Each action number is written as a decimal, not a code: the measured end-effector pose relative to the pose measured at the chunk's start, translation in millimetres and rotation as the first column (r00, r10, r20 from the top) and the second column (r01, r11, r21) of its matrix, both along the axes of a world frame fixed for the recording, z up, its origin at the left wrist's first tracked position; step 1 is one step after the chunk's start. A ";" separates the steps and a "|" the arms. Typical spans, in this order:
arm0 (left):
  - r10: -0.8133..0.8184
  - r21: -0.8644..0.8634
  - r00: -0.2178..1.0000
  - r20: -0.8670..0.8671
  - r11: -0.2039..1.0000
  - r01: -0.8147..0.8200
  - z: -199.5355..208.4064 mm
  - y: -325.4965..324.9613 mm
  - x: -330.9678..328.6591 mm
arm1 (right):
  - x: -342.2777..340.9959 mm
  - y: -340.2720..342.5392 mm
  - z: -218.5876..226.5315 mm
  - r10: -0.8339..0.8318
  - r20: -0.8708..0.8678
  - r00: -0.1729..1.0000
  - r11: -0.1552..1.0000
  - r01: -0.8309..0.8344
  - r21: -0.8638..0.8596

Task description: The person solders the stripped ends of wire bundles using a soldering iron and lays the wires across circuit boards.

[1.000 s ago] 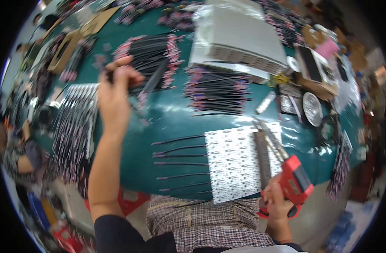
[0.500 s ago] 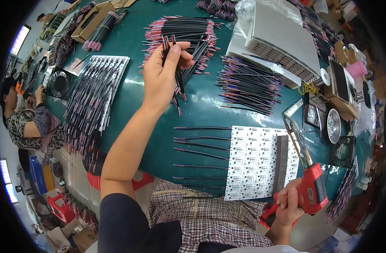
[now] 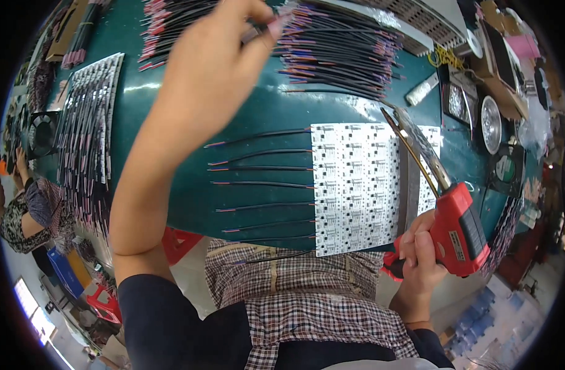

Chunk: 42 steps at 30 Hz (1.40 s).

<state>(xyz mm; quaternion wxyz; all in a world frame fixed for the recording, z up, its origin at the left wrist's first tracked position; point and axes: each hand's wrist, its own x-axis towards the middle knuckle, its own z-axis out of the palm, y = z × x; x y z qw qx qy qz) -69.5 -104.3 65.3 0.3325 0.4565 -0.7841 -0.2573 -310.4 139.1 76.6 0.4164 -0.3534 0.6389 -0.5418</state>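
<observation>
Workroom: dark green worktable (image 3: 190,191), pale floor (image 3: 193,277), bright window (image 3: 30,303) at lower left.
Table top glossy, white light glare (image 3: 140,87) streaking it; edges bow toward the rim. Red stool (image 3: 178,242) by near table edge, left of centre; second red stool (image 3: 103,303) farther off, lower left. Window blown out, slanted in view, pale wall (image 3: 9,262) around it. Lower right floor area cluttered with bluish stuff (image 3: 473,324), too blurred to identify.

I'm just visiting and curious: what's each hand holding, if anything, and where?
The right hand grips the red gun-shaped tool by its handle. The left hand is at the dark wires; whether it holds any cannot be told.
</observation>
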 end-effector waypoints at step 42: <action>0.054 0.396 0.921 0.386 0.892 -0.218 -12.0 -4.9 123.3 | 3.4 7.7 -13.5 -0.023 -0.053 0.998 0.999 0.022 -0.027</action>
